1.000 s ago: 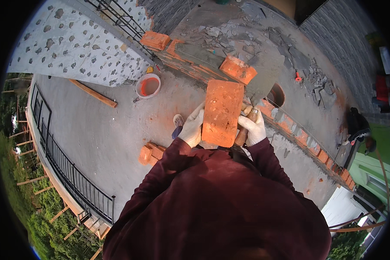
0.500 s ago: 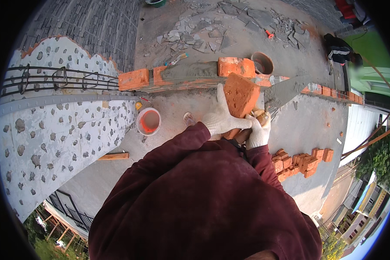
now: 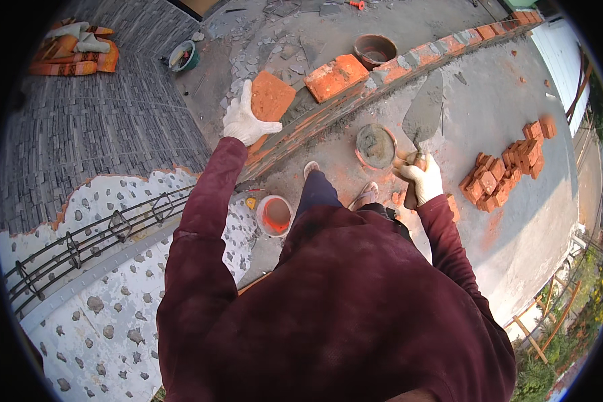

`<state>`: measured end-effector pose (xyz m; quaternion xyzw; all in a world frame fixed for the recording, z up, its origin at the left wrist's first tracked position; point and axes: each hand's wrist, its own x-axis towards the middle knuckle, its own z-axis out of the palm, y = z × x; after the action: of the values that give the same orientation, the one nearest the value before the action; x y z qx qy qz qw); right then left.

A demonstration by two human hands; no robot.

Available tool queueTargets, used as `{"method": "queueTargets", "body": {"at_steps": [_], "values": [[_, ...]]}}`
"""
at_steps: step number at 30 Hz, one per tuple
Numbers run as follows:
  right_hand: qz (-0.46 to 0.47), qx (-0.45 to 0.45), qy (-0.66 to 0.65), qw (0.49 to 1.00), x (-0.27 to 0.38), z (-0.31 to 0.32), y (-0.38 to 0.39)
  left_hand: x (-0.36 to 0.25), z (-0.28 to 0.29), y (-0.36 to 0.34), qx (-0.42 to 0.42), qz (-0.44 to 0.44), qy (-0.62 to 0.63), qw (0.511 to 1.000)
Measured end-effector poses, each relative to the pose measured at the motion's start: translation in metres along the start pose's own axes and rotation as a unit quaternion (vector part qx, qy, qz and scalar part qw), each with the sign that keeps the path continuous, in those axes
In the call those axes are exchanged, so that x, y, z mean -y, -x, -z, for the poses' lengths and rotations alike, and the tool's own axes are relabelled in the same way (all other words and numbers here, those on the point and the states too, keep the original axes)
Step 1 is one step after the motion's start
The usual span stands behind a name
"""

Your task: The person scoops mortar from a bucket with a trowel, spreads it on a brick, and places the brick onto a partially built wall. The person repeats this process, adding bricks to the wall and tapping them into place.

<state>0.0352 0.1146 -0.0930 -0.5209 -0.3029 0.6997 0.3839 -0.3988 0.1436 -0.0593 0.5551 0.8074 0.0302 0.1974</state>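
My left hand (image 3: 243,122), in a white knit glove, grips an orange brick (image 3: 273,98) over the left stretch of a low brick wall (image 3: 295,139). Whether the brick rests on the wall's mortar I cannot tell. Just right of it, another brick (image 3: 336,76) sits on top of the wall. My right hand (image 3: 423,177), gloved too, is closed round the handle of a pointed trowel (image 3: 423,112). Grey mortar coats its blade, which points away from me. Below the wall, left of the trowel, stands a bucket of grey mortar (image 3: 376,146).
Beyond the wall are a brown bucket (image 3: 374,51), a green bucket (image 3: 183,56) and broken tiles (image 3: 281,48). A bucket with reddish liquid (image 3: 275,215) stands by my feet. Stacked bricks (image 3: 502,175) lie at right. Rebar (image 3: 117,228) juts along the left wall.
My left hand has carried the brick left, away from my body, to the wall. My right hand and the trowel have parted from the brick. The view has turned, showing the mortar bucket.
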Motion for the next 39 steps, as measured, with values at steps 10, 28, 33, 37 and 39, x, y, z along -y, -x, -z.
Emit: {"method": "queueTargets", "body": {"at_steps": [10,28,33,37,39], "values": [[-0.08,-0.292,-0.061,0.951,-0.09,0.035,0.11,0.031,-0.073,-0.077,0.138,-0.051,-0.135,0.98],[-0.083,-0.299,-0.013,0.95,-0.092,-0.018,0.105,0.029,-0.097,-0.078,0.187,-0.045,-0.142,0.971],[-0.086,-0.272,0.016,0.958,-0.081,-0.021,0.087,0.038,-0.106,-0.079,0.161,-0.068,-0.145,0.974],[-0.115,-0.221,0.172,0.953,-0.059,-0.038,0.071,0.032,-0.106,-0.081,0.181,-0.067,-0.156,0.969],[-0.15,-0.175,0.233,0.945,-0.038,-0.07,0.056,0.034,-0.109,-0.083,0.169,-0.069,-0.165,0.969]]}}
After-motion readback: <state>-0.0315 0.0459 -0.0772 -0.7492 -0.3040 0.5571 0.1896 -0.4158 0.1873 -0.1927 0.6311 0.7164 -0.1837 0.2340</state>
